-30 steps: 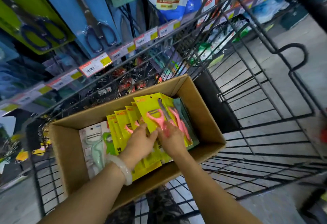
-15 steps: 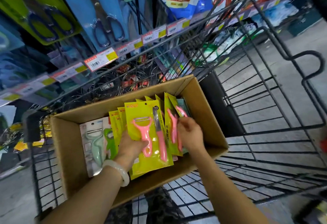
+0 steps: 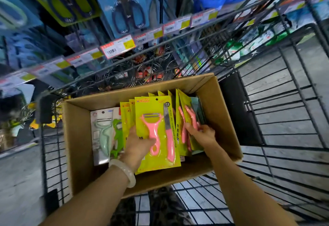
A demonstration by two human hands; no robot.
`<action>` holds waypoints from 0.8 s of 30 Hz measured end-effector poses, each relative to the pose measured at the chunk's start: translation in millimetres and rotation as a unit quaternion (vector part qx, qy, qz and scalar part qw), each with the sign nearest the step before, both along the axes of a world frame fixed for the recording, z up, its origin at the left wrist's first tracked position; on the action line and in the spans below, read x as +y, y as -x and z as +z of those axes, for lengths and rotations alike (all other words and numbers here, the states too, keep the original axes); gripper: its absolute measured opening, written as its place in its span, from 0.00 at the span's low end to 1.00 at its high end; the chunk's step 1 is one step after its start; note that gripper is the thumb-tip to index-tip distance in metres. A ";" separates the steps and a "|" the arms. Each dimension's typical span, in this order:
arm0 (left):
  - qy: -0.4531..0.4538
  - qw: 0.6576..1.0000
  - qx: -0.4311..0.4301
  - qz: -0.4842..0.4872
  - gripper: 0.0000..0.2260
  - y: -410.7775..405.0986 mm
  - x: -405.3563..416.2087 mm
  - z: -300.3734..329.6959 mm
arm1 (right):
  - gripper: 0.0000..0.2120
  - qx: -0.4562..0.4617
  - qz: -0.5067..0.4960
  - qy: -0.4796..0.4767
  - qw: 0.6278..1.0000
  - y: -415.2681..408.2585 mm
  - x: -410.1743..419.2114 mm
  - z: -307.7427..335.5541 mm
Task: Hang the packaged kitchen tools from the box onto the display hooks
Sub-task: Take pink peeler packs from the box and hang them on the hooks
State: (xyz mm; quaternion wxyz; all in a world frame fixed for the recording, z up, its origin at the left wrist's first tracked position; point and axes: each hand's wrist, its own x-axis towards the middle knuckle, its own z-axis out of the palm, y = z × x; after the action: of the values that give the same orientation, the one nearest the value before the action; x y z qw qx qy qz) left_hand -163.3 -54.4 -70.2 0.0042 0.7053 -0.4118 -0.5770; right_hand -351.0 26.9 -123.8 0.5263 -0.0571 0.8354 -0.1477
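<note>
Inside the cardboard box [image 3: 219,101], the left hand [image 3: 138,143] gripped the front yellow peeler pack [image 3: 156,133], upright, hang-hole pointing away; the right hand [image 3: 203,134] pinched further packs [image 3: 185,118] standing beside the box's right wall

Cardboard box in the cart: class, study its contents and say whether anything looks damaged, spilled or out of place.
Nothing looks damaged or spilled. The yellow peeler packs stand in a loose, fanned row in the cardboard box only because the left hand grips one bunch and the right hand holds another. The white peeler pack lies flat beside them.
</note>
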 end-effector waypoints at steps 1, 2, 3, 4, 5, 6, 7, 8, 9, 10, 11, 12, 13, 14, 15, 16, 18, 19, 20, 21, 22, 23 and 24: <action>-0.002 1.000 0.002 0.010 0.40 0.7 0.8 0.1 | 0.36 -0.008 -0.013 0.014 1.000 -3.4 1.4 6.1; -0.006 1.000 0.004 0.022 0.40 1.0 1.4 0.4 | 0.31 -0.025 -0.033 0.039 0.998 -7.9 2.6 9.8; -0.010 0.999 0.003 0.033 0.40 1.1 2.2 0.1 | 0.27 -0.045 -0.041 0.063 0.996 -13.1 3.3 12.7; -0.009 0.999 0.003 0.047 0.39 0.6 2.3 -0.4 | 0.24 -0.054 -0.037 0.082 0.994 -19.1 3.3 14.7; -0.005 0.998 0.003 0.057 0.38 -0.7 2.5 -1.9 | 0.23 -0.050 -0.031 0.095 0.994 -25.3 3.4 15.7; 0.001 0.998 0.001 0.066 0.37 -1.6 2.5 -1.8 | 0.23 -0.045 -0.035 0.104 0.993 -31.8 2.7 15.5; 0.007 0.997 -0.001 0.074 0.37 -3.2 3.4 -1.1 | 0.23 -0.037 -0.037 0.108 0.993 -37.0 2.0 17.0; 0.009 0.997 -0.002 0.081 0.38 -4.5 4.7 0.4 | 0.23 -0.022 -0.038 0.118 0.992 -42.0 0.7 18.5; 0.007 0.996 -0.004 0.085 0.40 -7.0 6.3 1.4 | 0.25 -0.005 -0.040 0.123 0.992 -46.3 0.5 18.3; 0.007 0.996 0.000 0.087 0.41 -9.8 8.1 3.6 | 0.28 0.007 -0.041 0.124 0.991 -50.6 0.9 20.9; 0.008 0.996 0.006 0.088 0.42 -14.0 10.1 3.4 | 0.33 0.009 -0.046 0.126 0.991 -53.4 0.7 23.9; 0.014 0.996 0.015 0.087 0.42 -17.9 11.6 4.8 | 0.39 0.003 -0.059 0.132 0.989 -55.1 0.6 26.7; 0.022 0.996 0.022 0.086 0.41 -22.4 12.9 5.6 | 0.42 -0.006 -0.071 0.140 0.988 -56.8 0.3 33.6; 0.031 0.995 0.027 0.086 0.42 -26.1 13.1 10.8 | 0.43 -0.025 -0.081 0.146 0.986 -58.6 -0.6 41.2; 0.036 0.995 0.031 0.093 0.41 -30.8 13.0 14.0 | 0.49 -0.047 -0.085 0.152 0.984 -59.0 0.6 43.7; 0.045 0.993 0.035 0.101 0.41 -35.8 12.2 18.8 | 0.52 -0.065 -0.088 0.160 0.981 -60.6 2.4 47.5; 0.064 0.990 0.055 0.109 0.38 -47.6 10.7 31.3 | 0.59 -0.082 -0.067 0.177 0.978 -69.3 4.7 64.7; 0.074 0.988 0.070 0.115 0.36 -55.7 9.7 34.7 | 0.65 -0.071 -0.042 0.183 0.980 -76.8 4.6 71.0; 0.090 0.985 0.085 0.119 0.33 -64.2 8.4 38.6 | 0.70 -0.059 -0.017 0.187 0.980 -86.8 2.4 82.4; 0.105 0.982 0.093 0.129 0.29 -74.1 6.4 43.0 | 0.72 -0.045 0.006 0.200 0.979 -95.6 0.1 90.1; 0.123 0.978 0.103 0.134 0.25 -83.7 4.5 49.7 | 0.70 -0.031 0.019 0.214 0.976 -104.4 -2.2 95.6; 0.139 0.974 0.110 0.140 0.23 -95.5 1.9 55.2 | 0.66 -0.016 0.034 0.241 0.970 -115.1 -5.4 107.9; 0.153 0.971 0.119 0.140 0.23 -106.7 -0.1 64.0 | 0.62 -0.006 0.044 0.261 0.964 -124.7 -8.4 115.8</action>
State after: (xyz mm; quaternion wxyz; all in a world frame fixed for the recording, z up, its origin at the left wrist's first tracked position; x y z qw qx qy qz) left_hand -56.7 -54.5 -6.2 0.2421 0.6728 -0.3892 -0.5808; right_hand -226.3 18.5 -8.0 0.5040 -0.2277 0.7616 -0.3378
